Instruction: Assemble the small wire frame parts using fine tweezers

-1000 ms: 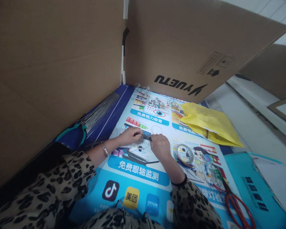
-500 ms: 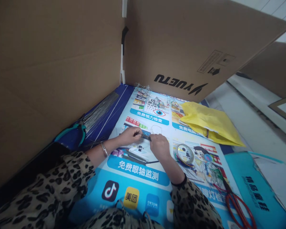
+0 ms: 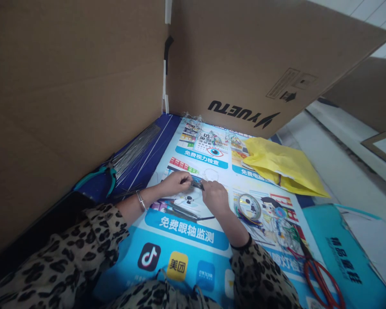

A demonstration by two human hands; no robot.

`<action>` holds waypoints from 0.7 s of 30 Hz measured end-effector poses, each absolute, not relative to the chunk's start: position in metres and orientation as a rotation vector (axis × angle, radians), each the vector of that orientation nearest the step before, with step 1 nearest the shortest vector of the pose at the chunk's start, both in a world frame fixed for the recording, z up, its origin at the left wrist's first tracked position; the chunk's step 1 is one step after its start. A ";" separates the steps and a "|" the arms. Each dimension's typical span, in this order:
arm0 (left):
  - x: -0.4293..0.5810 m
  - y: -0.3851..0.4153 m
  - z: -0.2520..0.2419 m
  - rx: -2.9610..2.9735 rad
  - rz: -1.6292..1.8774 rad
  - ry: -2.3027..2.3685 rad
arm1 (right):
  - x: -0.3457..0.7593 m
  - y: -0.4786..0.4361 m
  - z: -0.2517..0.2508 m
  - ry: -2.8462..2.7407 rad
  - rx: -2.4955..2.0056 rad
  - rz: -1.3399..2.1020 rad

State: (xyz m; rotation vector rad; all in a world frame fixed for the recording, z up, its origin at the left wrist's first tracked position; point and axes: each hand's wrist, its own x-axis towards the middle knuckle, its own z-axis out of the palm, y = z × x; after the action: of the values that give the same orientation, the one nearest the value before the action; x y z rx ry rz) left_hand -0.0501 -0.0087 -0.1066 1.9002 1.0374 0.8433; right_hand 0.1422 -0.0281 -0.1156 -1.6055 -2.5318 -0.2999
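Observation:
My left hand and my right hand meet over a printed blue poster that covers the work surface. Both hands are closed in a pinch on a small dark object held between them, too small to name. A thin wire loop lies on the poster just beyond the fingers. My left wrist wears a metal bracelet. Both sleeves are leopard print.
Tall cardboard walls stand left and behind. A bundle of thin metal wires and teal-handled pliers lie at left. A yellow bag, a wire coil, red-handled scissors and a teal bag sit right.
The hands have stayed almost in place, with only slight finger movement on the small dark object. The view shifted very slightly.

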 end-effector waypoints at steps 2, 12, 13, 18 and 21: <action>-0.050 -0.008 -0.108 1.894 0.843 1.044 | 0.143 -0.027 -0.118 -2.514 -1.571 -0.277; -0.051 -0.007 -0.108 1.849 0.816 1.056 | 0.144 -0.024 -0.120 -2.492 -1.497 -0.174; -0.051 -0.007 -0.108 1.844 0.810 1.059 | 0.144 -0.024 -0.120 -2.491 -1.499 -0.166; -0.050 -0.008 -0.106 1.794 0.787 1.051 | 0.144 -0.024 -0.119 -2.492 -1.518 -0.155; -0.050 -0.008 -0.106 1.777 0.784 1.048 | 0.143 -0.025 -0.119 -2.500 -1.528 -0.165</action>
State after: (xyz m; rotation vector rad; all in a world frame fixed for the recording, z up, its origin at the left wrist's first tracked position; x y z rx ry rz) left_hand -0.0502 -0.0078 -0.1061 1.7769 1.0481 0.7836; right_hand 0.1433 -0.0247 -0.1186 -1.5280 -2.4997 -0.1650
